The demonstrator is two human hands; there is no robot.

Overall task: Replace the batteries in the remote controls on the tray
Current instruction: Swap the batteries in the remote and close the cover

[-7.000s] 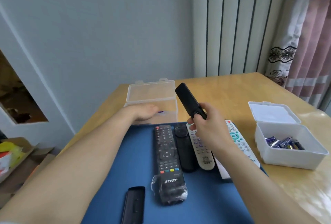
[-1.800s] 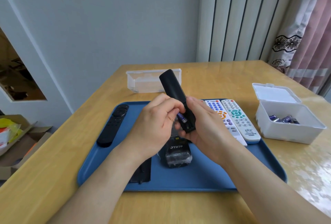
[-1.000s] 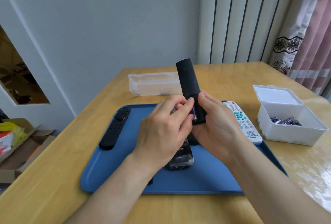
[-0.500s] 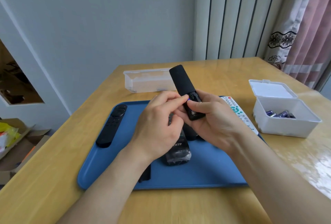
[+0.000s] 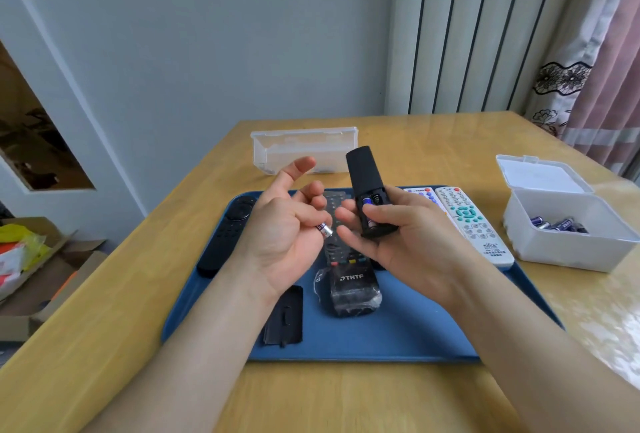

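We find the right hand [image 5: 408, 238] curled round the lower end of a slim black remote [image 5: 363, 173], held tilted above the blue tray [image 5: 398, 335]. Its back is uncovered, and a seated battery [image 5: 367, 206] shows in the bay. The left hand [image 5: 284, 228] is palm up and half open, with the index finger extended. Its other fingers curl to pinch a loose battery [image 5: 324, 229] close to the right hand's fingertips, clear of the remote. On the tray lie a long black remote [image 5: 227, 235], a wrapped THTF remote [image 5: 351, 280], two white remotes [image 5: 471, 225] and a detached cover [image 5: 285, 316]. A white box [image 5: 554, 252] of batteries stands on the counter [image 5: 104, 346], right of the tray.
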